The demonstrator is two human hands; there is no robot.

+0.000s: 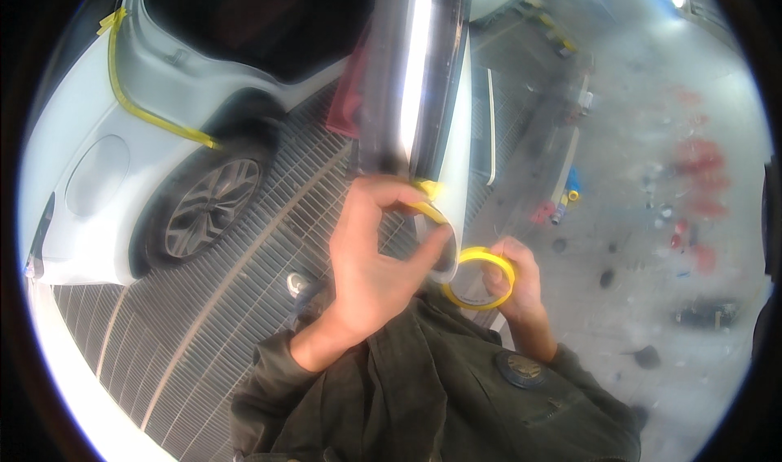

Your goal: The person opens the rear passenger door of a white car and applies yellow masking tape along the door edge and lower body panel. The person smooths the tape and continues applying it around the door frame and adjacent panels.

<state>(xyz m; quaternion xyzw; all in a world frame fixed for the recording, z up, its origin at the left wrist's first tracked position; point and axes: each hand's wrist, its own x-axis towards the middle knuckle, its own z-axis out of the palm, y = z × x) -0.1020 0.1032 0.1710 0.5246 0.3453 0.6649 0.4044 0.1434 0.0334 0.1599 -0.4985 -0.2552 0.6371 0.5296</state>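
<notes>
An opened car door stands edge-on in front of me, with dark trim on one side and a white outer panel on the other. My left hand is at its near end, thumb and forefinger curled around a short strip of yellow masking tape on the door's edge. Just right of the door's lower end, my right hand grips a roll of yellow masking tape, fingers through and around its ring. Whether tape runs unbroken from roll to strip is hard to see.
To the left is the white car body with a wheel and yellow tape along its door opening. Metal floor grating lies below. Rightward, a grey wall or panel carries red smears. A blue-and-yellow object lies beside it.
</notes>
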